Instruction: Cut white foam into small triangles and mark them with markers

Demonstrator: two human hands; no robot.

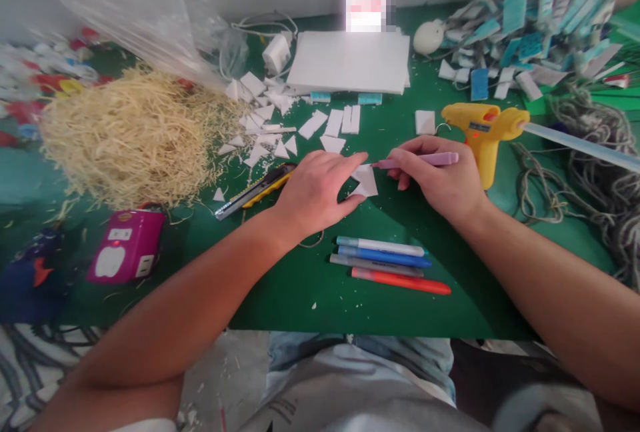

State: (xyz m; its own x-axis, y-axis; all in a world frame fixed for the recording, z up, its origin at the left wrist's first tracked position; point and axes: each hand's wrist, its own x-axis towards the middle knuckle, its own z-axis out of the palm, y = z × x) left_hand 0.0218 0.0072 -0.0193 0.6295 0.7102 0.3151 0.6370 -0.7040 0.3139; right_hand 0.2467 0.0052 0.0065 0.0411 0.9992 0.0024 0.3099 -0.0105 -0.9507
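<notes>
My left hand [325,185] rests on the green tabletop with its thumb and index finger at two edges of a small white foam-board piece [367,182], holding it flat. Between the thumb and fingers of my right hand [435,172] is a pink-purple marker [440,159], its tip at the top edge of that piece. Below the hands, several markers lie side by side, among them a blue marker [385,257] and a red marker [400,281]. Just left of my left hand is a yellow-and-black utility knife [260,189], partly behind the hand.
A yellow glue gun [480,129] with a long glue stick stands right of my right hand. White offcuts [263,119] and a straw heap [135,139] lie left, near a magenta power adapter [127,245]. Foam sheets [350,62] lie behind; grey yarn [595,152] is far right.
</notes>
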